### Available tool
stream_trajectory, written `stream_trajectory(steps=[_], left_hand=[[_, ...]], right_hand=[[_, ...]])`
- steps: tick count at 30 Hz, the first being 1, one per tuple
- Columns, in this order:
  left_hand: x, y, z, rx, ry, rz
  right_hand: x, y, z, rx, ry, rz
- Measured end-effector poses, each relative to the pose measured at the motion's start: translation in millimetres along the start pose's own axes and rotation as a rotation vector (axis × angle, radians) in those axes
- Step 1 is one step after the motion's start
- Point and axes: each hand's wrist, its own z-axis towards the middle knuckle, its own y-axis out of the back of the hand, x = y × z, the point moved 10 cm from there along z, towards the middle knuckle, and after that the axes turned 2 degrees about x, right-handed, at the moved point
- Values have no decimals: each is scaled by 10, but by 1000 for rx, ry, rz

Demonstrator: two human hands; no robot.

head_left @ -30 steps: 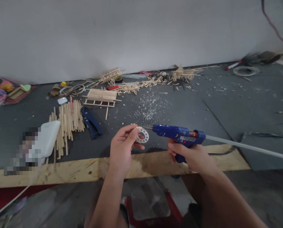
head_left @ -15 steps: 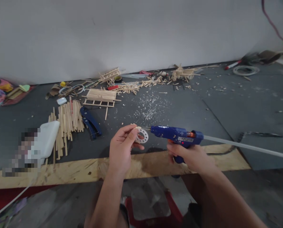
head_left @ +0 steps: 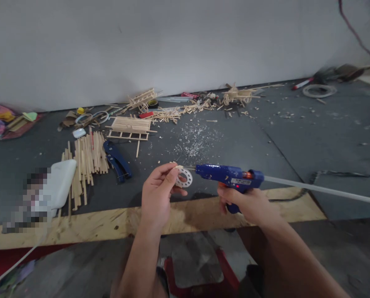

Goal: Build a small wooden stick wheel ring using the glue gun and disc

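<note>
My left hand (head_left: 158, 194) pinches a small white perforated ring (head_left: 185, 177) with a bit of wood at its top edge, held just above the near edge of the dark table (head_left: 240, 140). My right hand (head_left: 249, 203) grips a blue hot glue gun (head_left: 230, 176) by its handle. The gun's nozzle points left and touches the top of the ring. A clear glue stick (head_left: 321, 189) sticks out of the gun's back toward the right.
A pile of wooden sticks (head_left: 85, 159), blue cutters (head_left: 116, 159), a small stick frame (head_left: 129, 127) and a white case (head_left: 58, 182) lie to the left. Stick scraps and small models line the wall. A plywood strip (head_left: 88, 225) edges the table; a black cable (head_left: 346, 174) runs right.
Both hands, with ring and glue gun, have shifted slightly left; the nozzle stays at the ring. The view has also drifted a little.
</note>
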Motion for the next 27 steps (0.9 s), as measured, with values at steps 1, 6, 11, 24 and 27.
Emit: stream_trajectory(steps=[1,6,11,24,27], left_hand=[[-1,0,-1,1,0,-3],[6,-10,1,12,0,-33],[6,-37,-8,28,-2,-44],[-249,387,136,-71,-141,25],[-282,534,157,-143,-168,36]], right_hand=[[-10,3,1,0,-8,-7],[-40,22,5,-7,-16,-30],[-79,66,24,-47,-13,33],[-253,359,467,-131,-151,288],[-273,705,401,-222,-154,222]])
